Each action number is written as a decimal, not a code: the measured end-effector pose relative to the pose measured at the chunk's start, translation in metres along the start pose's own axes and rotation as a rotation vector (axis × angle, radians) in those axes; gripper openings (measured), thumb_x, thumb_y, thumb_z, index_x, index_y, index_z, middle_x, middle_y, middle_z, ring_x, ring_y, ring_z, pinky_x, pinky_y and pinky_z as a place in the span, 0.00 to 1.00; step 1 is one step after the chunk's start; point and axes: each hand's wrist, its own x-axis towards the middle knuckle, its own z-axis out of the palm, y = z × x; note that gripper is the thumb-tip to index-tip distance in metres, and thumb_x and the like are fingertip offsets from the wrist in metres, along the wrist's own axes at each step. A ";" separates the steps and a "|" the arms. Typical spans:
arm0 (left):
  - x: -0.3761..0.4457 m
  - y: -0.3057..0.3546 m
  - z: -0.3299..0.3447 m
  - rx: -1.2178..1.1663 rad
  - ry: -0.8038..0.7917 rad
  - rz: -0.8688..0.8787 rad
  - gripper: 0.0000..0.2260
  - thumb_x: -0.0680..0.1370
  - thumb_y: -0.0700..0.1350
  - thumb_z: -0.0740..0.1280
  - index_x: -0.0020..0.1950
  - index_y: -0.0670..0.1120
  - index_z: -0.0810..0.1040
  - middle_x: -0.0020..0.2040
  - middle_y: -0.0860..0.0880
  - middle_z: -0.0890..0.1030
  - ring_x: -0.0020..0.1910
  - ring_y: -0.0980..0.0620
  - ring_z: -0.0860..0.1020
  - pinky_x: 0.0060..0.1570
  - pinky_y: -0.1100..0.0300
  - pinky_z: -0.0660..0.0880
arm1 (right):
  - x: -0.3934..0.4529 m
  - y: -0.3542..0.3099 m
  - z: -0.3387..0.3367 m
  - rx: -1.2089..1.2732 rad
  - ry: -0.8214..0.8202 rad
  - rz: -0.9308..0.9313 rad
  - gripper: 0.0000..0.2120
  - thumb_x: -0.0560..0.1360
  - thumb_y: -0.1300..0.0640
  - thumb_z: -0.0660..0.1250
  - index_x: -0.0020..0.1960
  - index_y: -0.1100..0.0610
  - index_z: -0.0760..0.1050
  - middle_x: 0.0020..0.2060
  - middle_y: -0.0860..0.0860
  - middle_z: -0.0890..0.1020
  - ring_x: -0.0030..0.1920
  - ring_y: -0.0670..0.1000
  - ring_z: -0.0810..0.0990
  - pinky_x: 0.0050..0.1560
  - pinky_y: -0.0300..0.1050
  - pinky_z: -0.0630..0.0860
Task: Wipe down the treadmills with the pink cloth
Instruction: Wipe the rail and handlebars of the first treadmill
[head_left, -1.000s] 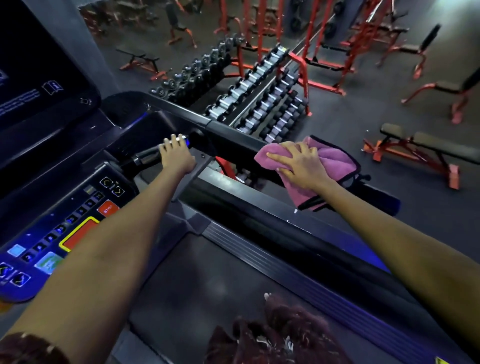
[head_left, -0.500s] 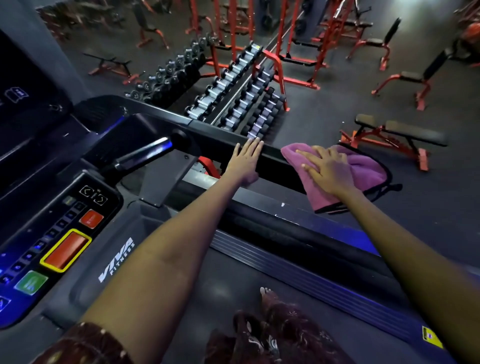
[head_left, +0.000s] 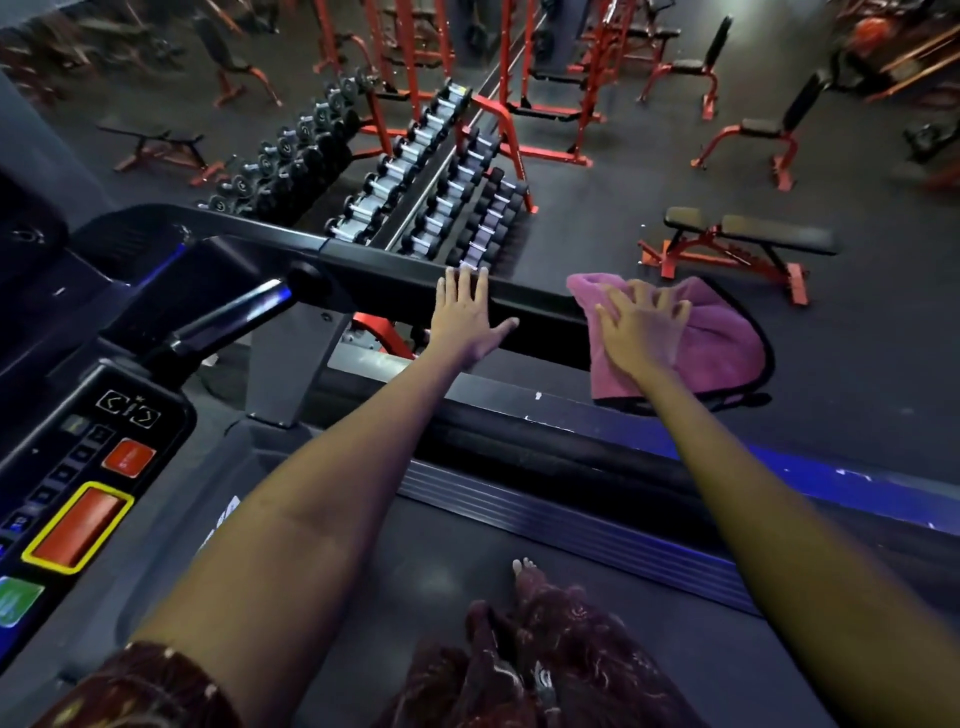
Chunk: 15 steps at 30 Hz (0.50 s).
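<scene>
While the flat left hand (head_left: 467, 317) rests on the handrail (head_left: 535, 312), the spread right hand (head_left: 641, 332) presses the pink cloth (head_left: 722, 343).

Along the black side rail (head_left: 530, 306) of the treadmill, the stretch between the left hand (head_left: 465, 317) and the pink cloth (head_left: 711, 338) lies bare. The right hand (head_left: 641, 330) presses flat on the cloth, covering the rail toward 3 o'clock. Toward 9 o'clock, the angled handgrip (head_left: 228, 317) and console (head_left: 88, 467) crowd the rail. At 12 o'clock beyond it stands the dumbbell rack (head_left: 441, 171); open floor (head_left: 597, 234) lies beside the rack.
</scene>
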 end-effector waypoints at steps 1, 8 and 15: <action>-0.001 0.010 0.001 -0.015 0.014 0.039 0.38 0.78 0.63 0.54 0.77 0.41 0.43 0.77 0.41 0.46 0.76 0.41 0.43 0.73 0.49 0.40 | -0.002 -0.001 0.000 0.006 -0.008 -0.039 0.20 0.79 0.44 0.53 0.66 0.49 0.71 0.64 0.55 0.72 0.64 0.62 0.67 0.65 0.61 0.60; -0.005 0.054 0.018 0.040 -0.018 0.231 0.31 0.80 0.61 0.50 0.77 0.49 0.44 0.78 0.45 0.43 0.76 0.43 0.41 0.73 0.47 0.38 | -0.012 0.075 -0.011 0.155 -0.021 0.144 0.18 0.80 0.48 0.53 0.65 0.52 0.71 0.64 0.57 0.71 0.60 0.63 0.70 0.60 0.58 0.65; -0.007 0.059 0.023 0.011 -0.038 0.201 0.34 0.79 0.63 0.51 0.77 0.49 0.42 0.78 0.45 0.42 0.76 0.43 0.38 0.72 0.47 0.36 | -0.024 0.061 -0.005 0.157 -0.049 0.017 0.19 0.81 0.49 0.51 0.71 0.42 0.63 0.68 0.56 0.65 0.65 0.63 0.65 0.62 0.66 0.66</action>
